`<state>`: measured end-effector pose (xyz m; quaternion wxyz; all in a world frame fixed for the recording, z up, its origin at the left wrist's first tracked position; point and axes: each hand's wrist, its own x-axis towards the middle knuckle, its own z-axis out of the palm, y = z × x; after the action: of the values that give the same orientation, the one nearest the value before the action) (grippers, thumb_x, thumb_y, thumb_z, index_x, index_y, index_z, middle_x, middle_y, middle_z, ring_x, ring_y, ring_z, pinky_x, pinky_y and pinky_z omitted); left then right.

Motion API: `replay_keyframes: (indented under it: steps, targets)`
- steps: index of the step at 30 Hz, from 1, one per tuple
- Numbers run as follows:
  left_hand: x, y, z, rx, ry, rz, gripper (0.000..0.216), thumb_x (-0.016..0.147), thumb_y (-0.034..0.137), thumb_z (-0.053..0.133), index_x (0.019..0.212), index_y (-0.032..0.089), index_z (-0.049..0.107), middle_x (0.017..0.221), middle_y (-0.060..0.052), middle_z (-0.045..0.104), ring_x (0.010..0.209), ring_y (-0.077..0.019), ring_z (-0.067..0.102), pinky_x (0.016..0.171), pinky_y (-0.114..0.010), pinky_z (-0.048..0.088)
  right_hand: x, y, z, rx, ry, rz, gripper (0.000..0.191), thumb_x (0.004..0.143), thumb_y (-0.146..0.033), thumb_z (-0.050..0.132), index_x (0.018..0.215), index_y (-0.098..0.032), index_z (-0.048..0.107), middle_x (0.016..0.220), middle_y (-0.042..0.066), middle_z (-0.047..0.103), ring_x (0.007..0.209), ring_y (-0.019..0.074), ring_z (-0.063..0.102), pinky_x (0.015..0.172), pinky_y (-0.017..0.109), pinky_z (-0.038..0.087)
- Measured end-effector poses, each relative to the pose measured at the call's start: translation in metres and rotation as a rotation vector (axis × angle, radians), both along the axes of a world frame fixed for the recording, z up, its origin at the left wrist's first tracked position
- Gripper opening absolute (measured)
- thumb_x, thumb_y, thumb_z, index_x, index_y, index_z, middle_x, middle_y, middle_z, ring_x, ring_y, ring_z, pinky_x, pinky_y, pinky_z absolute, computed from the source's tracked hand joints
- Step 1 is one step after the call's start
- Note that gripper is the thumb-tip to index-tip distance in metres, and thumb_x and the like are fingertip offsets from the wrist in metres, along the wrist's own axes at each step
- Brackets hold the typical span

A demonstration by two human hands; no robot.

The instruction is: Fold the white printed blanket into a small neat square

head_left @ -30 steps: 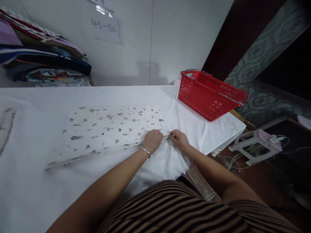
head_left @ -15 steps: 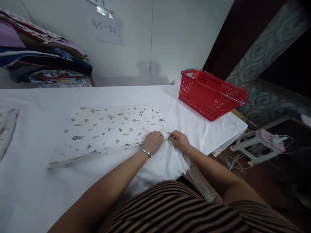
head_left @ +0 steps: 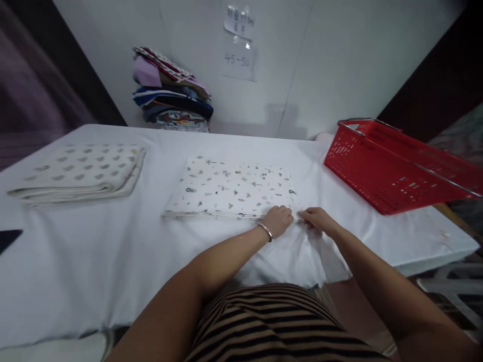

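A folded white cloth (head_left: 234, 186) with small printed figures lies flat on the white-covered table, its layered edge toward me. My left hand (head_left: 278, 220), with a silver bracelet at the wrist, is closed on that near edge close to the right corner. Just to its right, my right hand (head_left: 316, 220) pinches the corner of the same cloth between thumb and fingers. A small gap separates the two hands. The fingertips of my left hand are partly hidden, and the cloth stays on the table.
Another folded cloth (head_left: 83, 168) with heart-like prints lies on the left of the white table cover (head_left: 143, 266). A red basket (head_left: 388, 166) stands at the right. Stacked folded fabrics (head_left: 173, 95) sit behind the table by the wall, below a paper sign (head_left: 238, 63). A white stool (head_left: 453, 291) is low right.
My view has turned to the left, bringing the whole second folded cloth into sight. Both hands keep to the same corner of the printed cloth, which has hardly moved on the table.
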<state>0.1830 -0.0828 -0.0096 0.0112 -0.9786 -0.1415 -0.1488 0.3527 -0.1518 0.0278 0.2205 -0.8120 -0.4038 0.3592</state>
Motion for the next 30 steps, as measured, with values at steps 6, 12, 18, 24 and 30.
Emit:
replay_keyframes:
  steps: [6, 12, 18, 24, 30]
  targets:
    - [-0.002, -0.002, -0.001, 0.015, -0.005, -0.013, 0.016, 0.088, 0.017, 0.043, 0.087, 0.015, 0.059, 0.095, -0.008, 0.057, 0.090, -0.0204, 0.049, 0.070, -0.034, 0.035, -0.001, 0.008, 0.005, -0.046, 0.062, 0.047, 0.028, 0.068, -0.036, 0.064, 0.056, -0.017, 0.047, 0.043, -0.005, 0.044, 0.038, 0.0058, 0.038, 0.038, 0.019, 0.024]
    - [-0.003, -0.003, -0.002, 0.019, -0.011, 0.002, 0.016, 0.087, 0.017, 0.042, 0.089, 0.015, 0.058, 0.096, -0.009, 0.056, 0.090, -0.0200, 0.049, 0.069, -0.034, 0.036, -0.003, 0.007, 0.003, 0.024, 0.033, 0.035, 0.024, 0.068, -0.037, 0.060, 0.059, -0.018, 0.049, 0.049, -0.002, 0.051, 0.043, 0.0073, 0.041, 0.041, 0.020, 0.028]
    - [-0.001, -0.004, 0.002, 0.014, -0.047, 0.030, 0.018, 0.088, 0.017, 0.040, 0.095, 0.016, 0.057, 0.098, -0.008, 0.056, 0.091, -0.0191, 0.049, 0.068, -0.032, 0.036, 0.008, 0.002, 0.000, 0.086, 0.097, 0.044, 0.029, 0.067, -0.044, 0.061, 0.063, -0.019, 0.048, 0.044, -0.004, 0.047, 0.040, 0.0083, 0.039, 0.040, 0.021, 0.026]
    - [-0.002, 0.001, -0.004, -0.039, -0.044, 0.082, 0.021, 0.090, 0.021, 0.039, 0.094, 0.017, 0.059, 0.094, -0.007, 0.058, 0.091, -0.0200, 0.050, 0.069, -0.033, 0.037, 0.020, 0.000, -0.011, 0.031, -0.035, 0.007, 0.031, 0.066, -0.048, 0.062, 0.068, -0.018, 0.053, 0.040, -0.004, 0.046, 0.039, 0.0097, 0.040, 0.042, 0.022, 0.027]
    - [-0.025, 0.014, -0.005, -0.136, -0.037, 0.164, 0.025, 0.087, 0.037, 0.047, 0.089, 0.019, 0.063, 0.096, -0.006, 0.060, 0.094, -0.0194, 0.051, 0.073, -0.032, 0.039, 0.020, -0.004, -0.019, 0.041, -0.049, -0.036, 0.042, 0.066, -0.051, 0.060, 0.088, -0.016, 0.058, 0.041, -0.004, 0.049, 0.039, 0.0128, 0.045, 0.040, 0.023, 0.030]
